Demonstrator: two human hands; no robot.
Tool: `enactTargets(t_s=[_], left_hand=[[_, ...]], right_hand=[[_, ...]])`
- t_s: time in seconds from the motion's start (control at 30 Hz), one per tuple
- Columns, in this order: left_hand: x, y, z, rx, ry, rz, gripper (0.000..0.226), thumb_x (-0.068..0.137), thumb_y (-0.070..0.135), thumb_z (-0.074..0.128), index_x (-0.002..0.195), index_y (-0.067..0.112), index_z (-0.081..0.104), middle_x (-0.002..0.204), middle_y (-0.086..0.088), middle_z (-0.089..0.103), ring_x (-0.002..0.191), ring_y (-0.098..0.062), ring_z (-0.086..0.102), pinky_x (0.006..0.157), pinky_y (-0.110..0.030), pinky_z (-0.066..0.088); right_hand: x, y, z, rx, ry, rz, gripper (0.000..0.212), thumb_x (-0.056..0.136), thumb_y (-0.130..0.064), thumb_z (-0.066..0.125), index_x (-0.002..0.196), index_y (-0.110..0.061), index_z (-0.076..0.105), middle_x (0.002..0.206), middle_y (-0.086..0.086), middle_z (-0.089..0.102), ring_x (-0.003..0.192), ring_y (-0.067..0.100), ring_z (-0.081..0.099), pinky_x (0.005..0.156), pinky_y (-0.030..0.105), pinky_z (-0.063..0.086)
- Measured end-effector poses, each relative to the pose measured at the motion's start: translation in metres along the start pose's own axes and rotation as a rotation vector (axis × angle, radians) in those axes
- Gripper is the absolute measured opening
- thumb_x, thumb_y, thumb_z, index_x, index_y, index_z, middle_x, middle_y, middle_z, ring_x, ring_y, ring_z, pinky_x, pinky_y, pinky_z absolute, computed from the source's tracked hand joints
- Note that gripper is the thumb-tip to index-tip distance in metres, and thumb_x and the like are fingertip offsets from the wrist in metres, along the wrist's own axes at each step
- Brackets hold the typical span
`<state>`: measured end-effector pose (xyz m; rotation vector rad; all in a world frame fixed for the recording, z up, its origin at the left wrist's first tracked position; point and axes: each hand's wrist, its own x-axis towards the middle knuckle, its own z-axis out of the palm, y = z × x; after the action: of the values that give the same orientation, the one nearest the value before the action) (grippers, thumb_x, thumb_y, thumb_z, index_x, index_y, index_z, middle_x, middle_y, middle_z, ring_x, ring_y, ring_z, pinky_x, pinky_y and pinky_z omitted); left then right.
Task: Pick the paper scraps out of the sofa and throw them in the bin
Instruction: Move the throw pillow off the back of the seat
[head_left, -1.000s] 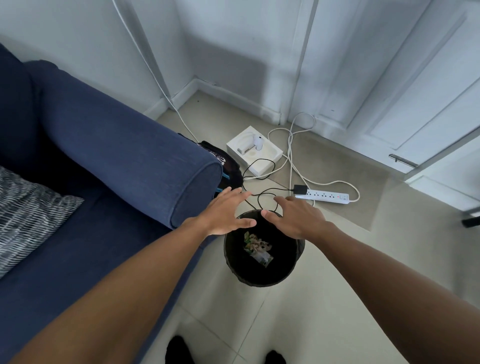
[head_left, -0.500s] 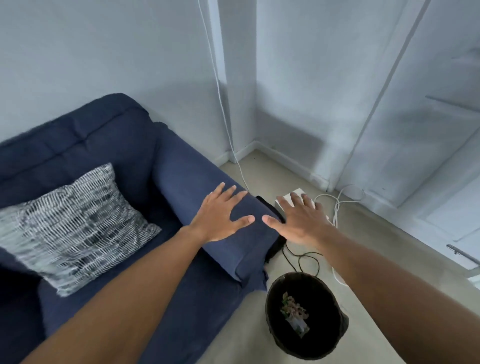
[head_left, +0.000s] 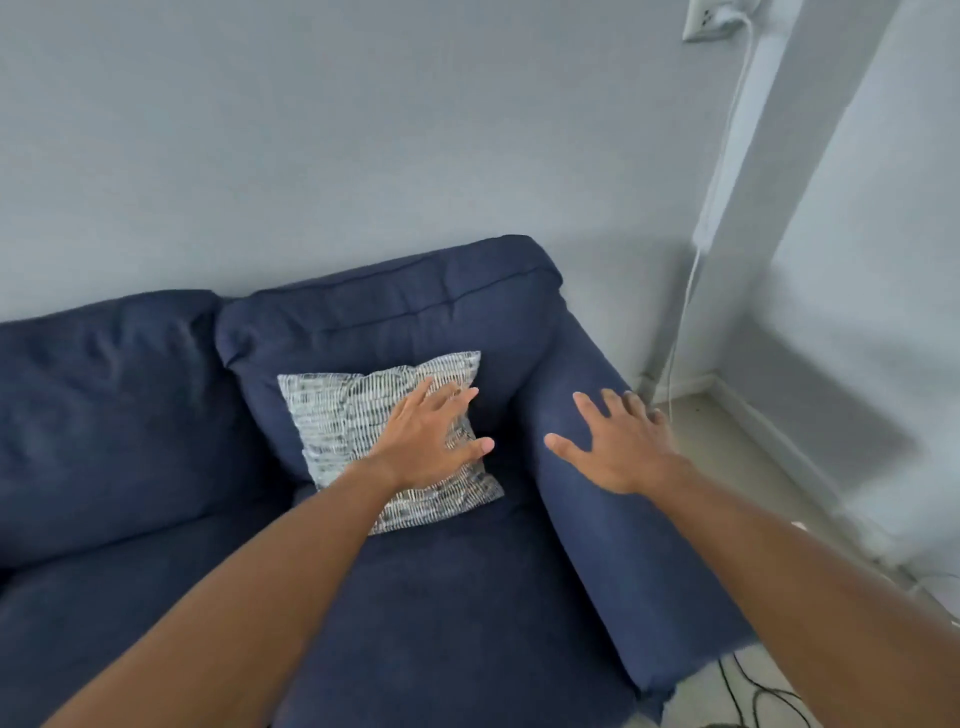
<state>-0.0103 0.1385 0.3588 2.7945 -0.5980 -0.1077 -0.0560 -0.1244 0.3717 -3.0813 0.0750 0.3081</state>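
A dark blue sofa (head_left: 467, 597) fills the lower left, its right armrest (head_left: 597, 493) running toward me. My left hand (head_left: 431, 441) hovers open, fingers spread, over a grey-and-white patterned cushion (head_left: 343, 421) that leans in the sofa's right corner. Over the armrest my right hand (head_left: 618, 447) is open too, palm down, holding nothing. I see no paper scraps on the seat. The bin is out of view.
A pale wall stands behind the sofa. A white cable (head_left: 696, 270) hangs from a wall socket (head_left: 706, 21) at the top right down to the tiled floor (head_left: 737, 457). Dark cables (head_left: 753, 691) lie on the floor past the sofa's front right corner.
The view has swung left and up from the bin to the sofa; the bin has left the frame. Both open hands moved from above the bin to over the cushion and armrest.
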Motion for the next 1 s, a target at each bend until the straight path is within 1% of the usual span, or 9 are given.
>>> enactTargets(t_s=[0.1, 0.23, 0.33, 0.43, 0.63, 0.77, 0.9, 1.0], left_hand=[[-0.017, -0.051, -0.011, -0.023, 0.009, -0.079, 0.086, 0.084, 0.080, 0.039, 0.157, 0.038, 0.016, 0.167, 0.003, 0.011, 0.154, -0.021, -0.007, 0.122, -0.049, 0.003], [-0.039, -0.125, -0.014, -0.048, 0.038, -0.192, 0.087, 0.084, 0.081, 0.039, 0.156, 0.037, 0.019, 0.167, 0.003, 0.015, 0.154, -0.021, -0.006, 0.122, -0.048, 0.006], [-0.054, -0.171, -0.012, -0.061, 0.058, -0.258, 0.089, 0.081, 0.084, 0.035, 0.156, 0.037, 0.020, 0.166, 0.000, 0.017, 0.154, -0.023, -0.003, 0.123, -0.049, 0.009], [-0.066, -0.205, -0.009, -0.095, 0.075, -0.315, 0.093, 0.079, 0.086, 0.033, 0.156, 0.036, 0.021, 0.165, 0.000, 0.020, 0.154, -0.023, -0.003, 0.123, -0.050, 0.011], [-0.075, -0.232, 0.008, -0.137, 0.077, -0.399, 0.088, 0.084, 0.079, 0.043, 0.156, 0.035, 0.021, 0.165, 0.003, 0.019, 0.154, -0.021, -0.002, 0.123, -0.047, 0.010], [-0.070, -0.236, 0.024, -0.201, 0.091, -0.440, 0.090, 0.082, 0.081, 0.043, 0.156, 0.037, 0.019, 0.165, 0.005, 0.019, 0.154, -0.019, -0.002, 0.123, -0.048, 0.011], [-0.058, -0.235, 0.042, -0.331, 0.107, -0.480, 0.096, 0.079, 0.082, 0.047, 0.157, 0.036, 0.014, 0.165, 0.005, 0.020, 0.154, -0.020, 0.003, 0.122, -0.051, 0.016], [-0.043, -0.241, 0.062, -0.482, 0.126, -0.504, 0.104, 0.075, 0.085, 0.051, 0.157, 0.036, 0.010, 0.164, 0.008, 0.023, 0.152, -0.017, 0.014, 0.121, -0.051, 0.022]], right_hand=[[0.026, -0.048, 0.001, -0.043, -0.001, -0.084, 0.093, 0.080, -0.085, 0.013, 0.156, -0.031, 0.008, 0.163, 0.008, 0.012, 0.149, 0.034, 0.008, 0.114, 0.057, 0.017], [0.062, -0.108, 0.009, -0.065, -0.032, -0.167, 0.096, 0.079, -0.087, 0.012, 0.155, -0.030, 0.009, 0.162, 0.007, 0.014, 0.148, 0.033, 0.012, 0.113, 0.057, 0.021], [0.089, -0.135, 0.015, -0.072, -0.055, -0.187, 0.096, 0.078, -0.087, 0.011, 0.156, -0.030, 0.007, 0.163, 0.007, 0.013, 0.148, 0.033, 0.012, 0.113, 0.055, 0.023], [0.108, -0.152, 0.024, -0.072, -0.056, -0.187, 0.096, 0.078, -0.087, 0.012, 0.155, -0.029, 0.009, 0.163, 0.007, 0.015, 0.148, 0.033, 0.014, 0.113, 0.055, 0.025], [0.130, -0.164, 0.045, -0.077, -0.117, -0.197, 0.095, 0.079, -0.087, 0.012, 0.156, -0.030, 0.003, 0.163, 0.008, 0.014, 0.148, 0.034, 0.014, 0.111, 0.057, 0.026], [0.140, -0.163, 0.056, -0.058, -0.148, -0.206, 0.097, 0.078, -0.087, 0.013, 0.156, -0.029, 0.002, 0.163, 0.008, 0.014, 0.147, 0.034, 0.015, 0.110, 0.057, 0.028], [0.153, -0.161, 0.073, 0.031, -0.176, -0.176, 0.101, 0.078, -0.088, 0.016, 0.156, -0.026, -0.001, 0.162, 0.009, 0.016, 0.147, 0.033, 0.017, 0.109, 0.058, 0.029], [0.163, -0.160, 0.089, 0.168, -0.192, -0.129, 0.105, 0.078, -0.089, 0.020, 0.156, -0.024, -0.005, 0.163, 0.009, 0.014, 0.148, 0.033, 0.018, 0.110, 0.058, 0.029]])
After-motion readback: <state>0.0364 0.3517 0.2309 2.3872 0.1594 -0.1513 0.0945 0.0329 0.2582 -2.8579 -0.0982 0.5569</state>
